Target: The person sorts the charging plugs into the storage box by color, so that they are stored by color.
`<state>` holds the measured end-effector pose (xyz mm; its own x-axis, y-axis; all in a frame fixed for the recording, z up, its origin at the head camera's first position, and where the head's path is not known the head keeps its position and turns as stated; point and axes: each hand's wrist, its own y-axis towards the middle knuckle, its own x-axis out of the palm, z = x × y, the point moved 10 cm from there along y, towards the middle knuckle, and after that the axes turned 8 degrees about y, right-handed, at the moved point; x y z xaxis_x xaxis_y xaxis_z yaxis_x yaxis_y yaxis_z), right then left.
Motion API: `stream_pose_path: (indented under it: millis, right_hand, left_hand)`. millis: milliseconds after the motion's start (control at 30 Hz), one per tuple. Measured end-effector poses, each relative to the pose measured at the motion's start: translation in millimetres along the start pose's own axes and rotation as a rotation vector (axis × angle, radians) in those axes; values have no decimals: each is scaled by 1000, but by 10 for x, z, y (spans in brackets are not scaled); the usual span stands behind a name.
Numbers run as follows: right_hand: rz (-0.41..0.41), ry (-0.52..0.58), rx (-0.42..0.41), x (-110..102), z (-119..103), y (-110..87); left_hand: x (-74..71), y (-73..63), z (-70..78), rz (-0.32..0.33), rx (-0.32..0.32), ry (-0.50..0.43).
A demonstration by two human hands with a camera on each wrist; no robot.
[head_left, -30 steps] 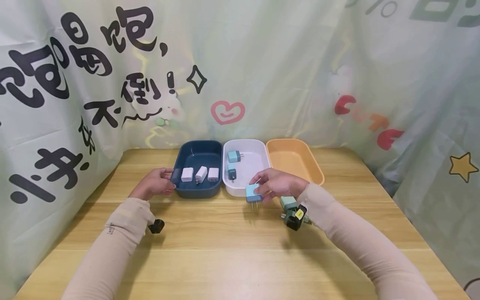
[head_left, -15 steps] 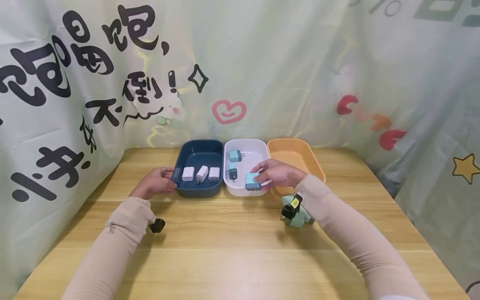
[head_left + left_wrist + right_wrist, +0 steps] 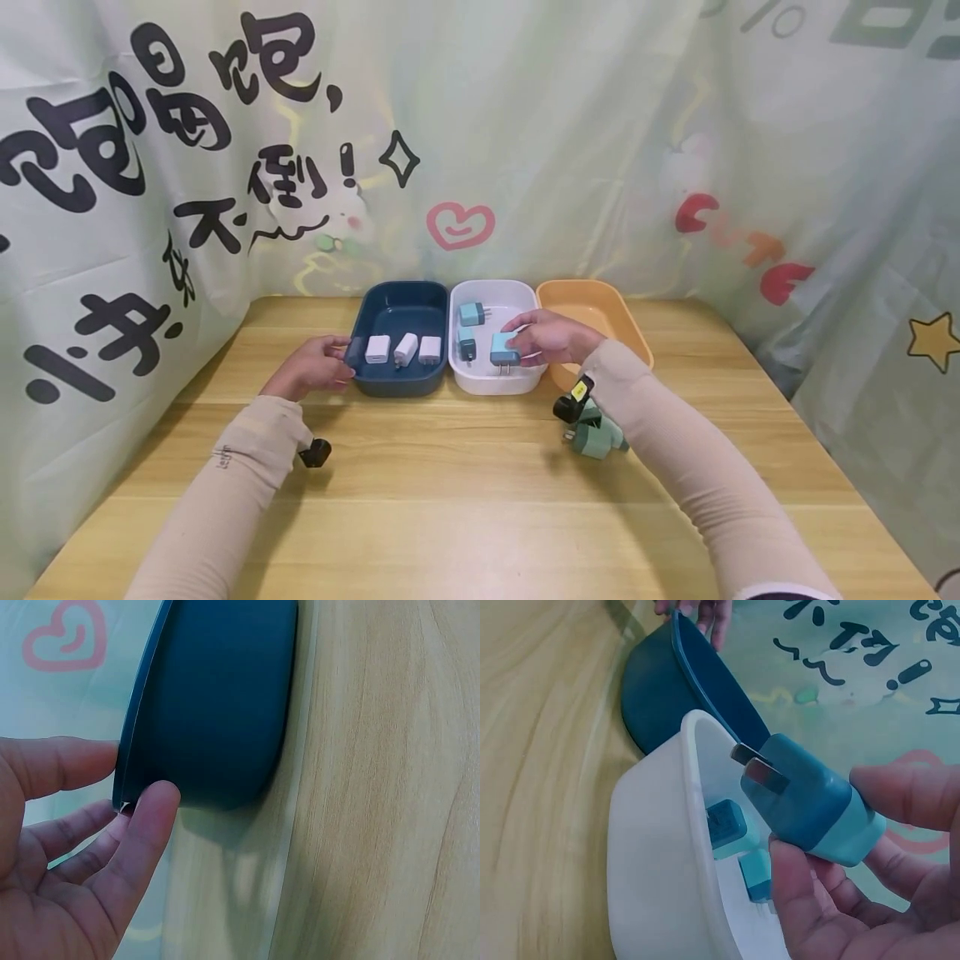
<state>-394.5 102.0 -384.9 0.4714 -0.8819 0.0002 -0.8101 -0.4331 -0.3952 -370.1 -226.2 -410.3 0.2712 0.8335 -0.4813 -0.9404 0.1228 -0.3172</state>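
My right hand pinches a two-tone blue charger plug between thumb and fingers, its two metal prongs sticking out. The plug is over the white bin, where two similar blue plugs lie along the left side. At the left, my left hand grips the side rim of the dark blue bin, with fingers on both sides of the edge in the left wrist view. Three white charger plugs lie inside that bin.
An orange bin stands right of the white one, partly behind my right hand. Several green charger plugs are heaped on the wooden table under my right wrist. A printed curtain hangs behind the bins.
My right hand has carried the blue plug away from me, from the white bin's front edge to over its inside. The left hand has stayed at the dark blue bin.
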Motion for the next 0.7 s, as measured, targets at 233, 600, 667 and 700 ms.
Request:
stream_pose_path:
  millis: [233,600,667,700]
  right_hand:
    - [19,50,36,-37,5,105]
    - [22,69,59,-52,24,256]
    - [15,84,65,-45,32,290]
    - [12,91,69,-41,37,305]
  left_hand:
    - [6,-6,7,0,-3,3]
    - [3,-13,-3,-1,-3,3]
    - [9,-13,3,-5,5,-3]
    - [10,-10,1,-6,8,-6]
